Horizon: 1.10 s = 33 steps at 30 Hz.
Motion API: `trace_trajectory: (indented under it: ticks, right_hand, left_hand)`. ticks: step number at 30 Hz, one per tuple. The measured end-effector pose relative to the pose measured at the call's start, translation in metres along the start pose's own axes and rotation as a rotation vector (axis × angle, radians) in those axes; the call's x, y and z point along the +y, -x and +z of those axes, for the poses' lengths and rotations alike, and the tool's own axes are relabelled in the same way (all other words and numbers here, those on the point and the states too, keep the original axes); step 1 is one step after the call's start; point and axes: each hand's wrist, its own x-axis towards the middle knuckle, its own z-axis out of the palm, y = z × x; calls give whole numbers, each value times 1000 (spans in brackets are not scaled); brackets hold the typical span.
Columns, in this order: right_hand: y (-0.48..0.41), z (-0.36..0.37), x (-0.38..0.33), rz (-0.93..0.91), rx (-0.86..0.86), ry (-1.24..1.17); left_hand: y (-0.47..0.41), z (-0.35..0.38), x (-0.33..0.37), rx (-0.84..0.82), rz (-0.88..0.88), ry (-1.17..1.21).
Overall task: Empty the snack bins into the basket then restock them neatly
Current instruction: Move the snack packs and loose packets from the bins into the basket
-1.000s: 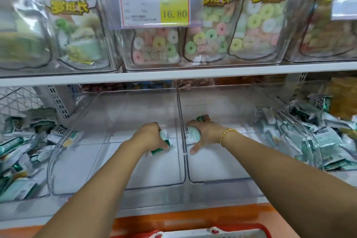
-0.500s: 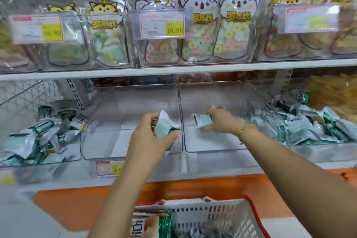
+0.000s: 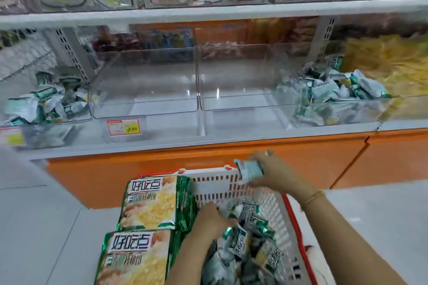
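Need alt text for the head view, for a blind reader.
A person's right hand holds a snack packet over a white basket; the left hand reaches among packets inside. Two clear bins on the shelf behind stand empty.

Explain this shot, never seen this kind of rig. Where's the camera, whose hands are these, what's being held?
There is no robot here. A person works with bare hands, and the single camera sits on their head, looking forward and down. The arms coming in from the bottom of the picture are therefore the wearer's own.

The right hand pinches a small packet in its fingers, above the far wall of the white basket with the red rim. The left hand is down among the loose packets in the basket; whether it grips one cannot be told. Two large snack bags sit at the basket's left edge.

On the shelf ahead, the left clear bin and the right clear bin show no packets. The far-left bin and the far-right bin hold more of them.
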Motion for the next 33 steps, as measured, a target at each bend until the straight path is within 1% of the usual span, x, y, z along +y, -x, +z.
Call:
trace_trajectory:
  ticks: [3,5,8,10,12,13,15,18,21,23,24,26,27,29,31,33]
  right_hand:
    - [10,43,27,134,-219,64]
    - [17,64,38,184,-366,89]
    - [23,78,44,201,-501,189]
    - [21,71,40,202,-529,157]
    - [18,47,29,187,-487,88]
    - [16,30,24,169,-414,22]
    - [18,-12,14,140,-197,-119]
    - [31,-90,3,56,164,-233]
    - [38,-171,1,-24,432,-219]
    - [24,-219,15,13,548,-136]
    - [15,-239,27,61,562,-75]
    - [-2,-265,57,192,510,71]
    - [-8,-272,72,259,469,137]
    - [-13,-275,99,335,437,209]
    - [-16,-272,120,380,411,211]
    - [-21,-266,134,427,345,236]
  left_hand:
    - [-5,30,-24,-68,-104,-20]
    - [-5,40,-33,-111,-123,-69]
    - [-7,41,-36,-205,-55,-180]
    - [-7,32,-28,-234,5,-238]
    - [-8,15,-9,-156,67,-239]
    - [-8,5,5,-85,118,-218]
    - [-4,-19,40,56,268,-168]
    - [13,-50,106,203,537,-158]
    - [25,-73,173,283,768,-147]
    - [23,-82,216,301,886,-168]
    - [19,-86,237,299,932,-175]
    - [2,-89,272,302,1000,-211]
    - [-9,-88,287,317,1026,-257]
    - [-33,-85,313,337,1058,-384]
    - [-54,-77,337,319,1032,-502]
    - [-69,-67,357,315,935,-693]
